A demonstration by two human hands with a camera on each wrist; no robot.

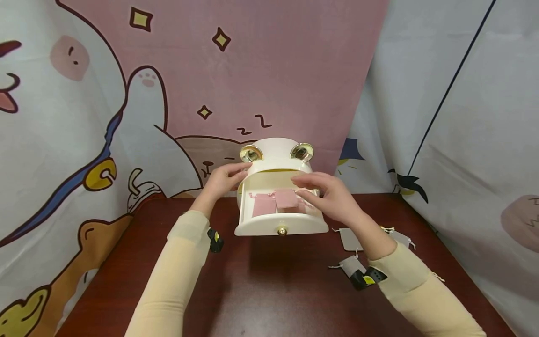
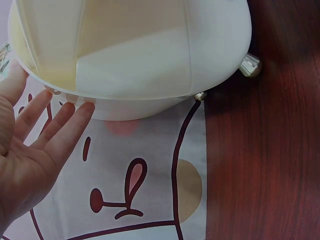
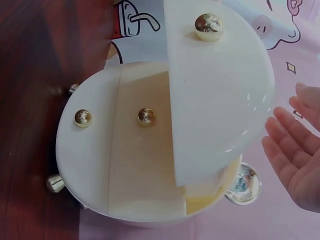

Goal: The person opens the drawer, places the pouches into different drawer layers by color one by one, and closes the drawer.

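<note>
A white frog-shaped drawer box (image 1: 275,153) with round gold eyes stands at the far side of the table. Its top drawer (image 1: 257,226) is pulled out and holds several pink drawstring pouches (image 1: 264,205). My left hand (image 1: 222,181) is at the box's left side; in the left wrist view its extended fingertips touch the rounded white wall. Above the right part of the drawer hovers my right hand (image 1: 337,197), its fingers loosely bent and holding nothing. The right wrist view shows that hand (image 3: 300,155) beside the drawer's front panel (image 3: 220,95), apart from it.
Grey drawstring pouches (image 1: 350,239) lie on the dark red table (image 1: 269,299) near my right forearm, which partly covers them. Lower drawers with gold knobs (image 3: 146,117) are closed. A cartoon-printed cloth (image 1: 269,70) hangs behind the table.
</note>
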